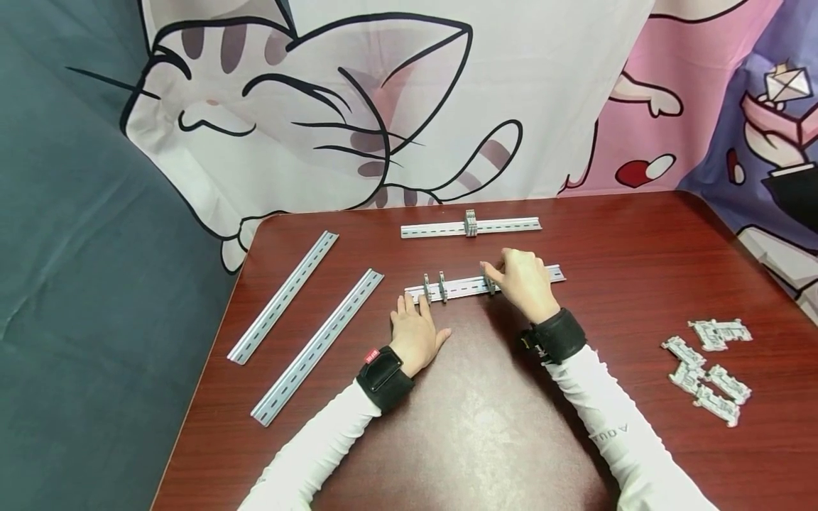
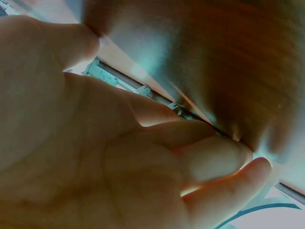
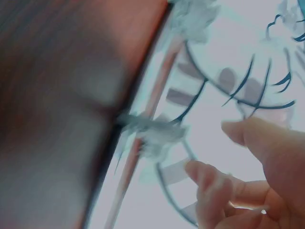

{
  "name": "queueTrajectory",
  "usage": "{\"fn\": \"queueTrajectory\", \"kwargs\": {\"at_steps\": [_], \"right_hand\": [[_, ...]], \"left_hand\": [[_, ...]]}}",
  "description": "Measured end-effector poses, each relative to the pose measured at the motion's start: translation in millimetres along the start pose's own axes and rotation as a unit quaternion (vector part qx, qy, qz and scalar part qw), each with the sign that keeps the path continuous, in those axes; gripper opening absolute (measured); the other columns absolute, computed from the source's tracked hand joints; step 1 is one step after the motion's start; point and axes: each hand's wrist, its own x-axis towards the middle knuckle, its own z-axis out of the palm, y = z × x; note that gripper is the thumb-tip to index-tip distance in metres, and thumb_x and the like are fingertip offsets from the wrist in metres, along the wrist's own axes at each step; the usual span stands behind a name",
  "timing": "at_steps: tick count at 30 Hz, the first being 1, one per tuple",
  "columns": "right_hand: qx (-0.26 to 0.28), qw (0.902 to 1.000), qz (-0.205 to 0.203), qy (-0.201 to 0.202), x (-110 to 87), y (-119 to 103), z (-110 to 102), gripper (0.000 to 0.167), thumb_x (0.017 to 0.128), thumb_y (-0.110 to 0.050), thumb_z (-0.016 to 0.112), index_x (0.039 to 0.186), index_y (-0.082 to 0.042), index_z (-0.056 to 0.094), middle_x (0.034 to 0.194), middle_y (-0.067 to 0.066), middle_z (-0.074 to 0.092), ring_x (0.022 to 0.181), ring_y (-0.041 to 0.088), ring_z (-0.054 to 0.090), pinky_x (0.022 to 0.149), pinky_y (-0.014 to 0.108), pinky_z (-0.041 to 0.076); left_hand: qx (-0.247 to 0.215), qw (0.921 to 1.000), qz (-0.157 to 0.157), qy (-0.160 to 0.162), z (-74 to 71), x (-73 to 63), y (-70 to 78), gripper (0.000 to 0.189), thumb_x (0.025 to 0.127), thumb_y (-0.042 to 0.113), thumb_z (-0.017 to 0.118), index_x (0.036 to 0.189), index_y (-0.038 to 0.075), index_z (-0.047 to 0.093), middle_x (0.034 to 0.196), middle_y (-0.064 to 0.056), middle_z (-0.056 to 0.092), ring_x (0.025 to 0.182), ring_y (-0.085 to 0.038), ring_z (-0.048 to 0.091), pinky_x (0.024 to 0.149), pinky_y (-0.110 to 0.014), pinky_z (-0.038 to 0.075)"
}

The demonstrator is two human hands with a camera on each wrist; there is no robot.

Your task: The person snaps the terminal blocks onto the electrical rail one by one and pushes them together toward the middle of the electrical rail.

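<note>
A slotted metal DIN rail (image 1: 465, 287) lies in front of both hands. Two thin grey terminal blocks (image 1: 442, 287) stand upright toward its left part, and a third terminal block (image 1: 490, 285) stands by the right hand. My left hand (image 1: 414, 336) is spread out, its fingertips at the rail's left end. Over the rail's right part is my right hand (image 1: 527, 284), thumb and forefinger apart. In the right wrist view those fingers (image 3: 202, 174) are away from the terminal block (image 3: 159, 136) on the rail, with nothing between them.
A second DIN rail (image 1: 434, 230) at the back carries a cluster of terminal blocks (image 1: 471, 223). Two longer DIN rails (image 1: 284, 298) (image 1: 319, 346) lie slanted at the left. Several loose pale terminal blocks (image 1: 718, 387) lie at the right. A printed cloth (image 1: 543, 71) hangs behind the table.
</note>
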Motion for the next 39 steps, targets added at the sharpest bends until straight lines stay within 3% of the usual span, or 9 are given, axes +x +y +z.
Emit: {"fn": "queueTrajectory", "kwargs": {"at_steps": [2,6,10,17,27,39], "right_hand": [[0.013,0.9997,-0.019,0.001,-2.3,-12.0,-0.4,0.032,0.088,-0.035,0.066,0.075,-0.006,0.066,0.069,0.01,0.068,0.058,0.029,0.063,0.049,0.04,0.046],[0.029,0.9968,-0.058,-0.047,-8.7,-36.9,11.2,0.026,0.088,-0.031,0.066,0.074,-0.009,0.067,0.068,0.005,0.069,0.057,0.02,0.061,0.057,0.038,0.051],[0.006,0.9966,-0.054,-0.062,-16.4,-52.0,28.7,0.027,0.083,-0.028,0.07,0.064,-0.011,0.062,0.059,0.003,0.064,0.055,0.022,0.061,0.054,0.039,0.05],[0.0,0.9985,-0.041,-0.036,-21.3,-58.3,41.5,0.032,0.076,-0.019,0.075,0.052,-0.012,0.056,0.049,0.001,0.056,0.05,0.023,0.057,0.049,0.039,0.047],[0.02,0.9985,-0.043,-0.028,-12.6,-62.0,39.6,0.039,0.074,-0.009,0.069,0.049,-0.016,0.04,0.045,-0.008,0.036,0.047,0.013,0.042,0.047,0.034,0.04],[0.023,0.9987,-0.028,-0.035,-10.6,-60.9,38.2,0.038,0.071,-0.008,0.068,0.048,-0.017,0.038,0.044,-0.008,0.035,0.047,0.014,0.04,0.048,0.036,0.041]], "left_hand": [[0.002,1.0,-0.001,0.003,-0.3,-0.8,-0.9,0.084,0.094,0.059,0.044,0.149,-0.001,0.028,0.152,-0.028,0.031,0.142,-0.036,0.032,0.109,-0.046,0.036],[0.007,0.9999,0.0,0.009,-0.3,-2.3,-1.9,0.084,0.093,0.06,0.045,0.149,-0.001,0.029,0.151,-0.028,0.032,0.142,-0.036,0.033,0.109,-0.046,0.037],[0.005,0.9999,0.002,0.014,0.3,-3.5,0.2,0.083,0.093,0.059,0.045,0.148,-0.001,0.03,0.151,-0.027,0.033,0.141,-0.036,0.033,0.108,-0.046,0.037],[0.004,0.9999,0.005,0.015,2.6,-5.2,2.7,0.082,0.092,0.058,0.048,0.147,-0.001,0.033,0.149,-0.027,0.035,0.141,-0.036,0.035,0.108,-0.046,0.039],[0.006,0.9999,0.003,0.014,-0.1,-2.3,0.5,0.083,0.093,0.059,0.045,0.149,-0.001,0.03,0.151,-0.027,0.033,0.141,-0.037,0.033,0.108,-0.046,0.038],[0.012,0.9999,0.011,0.003,-0.8,-0.5,-0.6,0.081,0.094,0.058,0.045,0.148,-0.001,0.032,0.151,-0.025,0.034,0.14,-0.038,0.034,0.108,-0.048,0.037]]}}
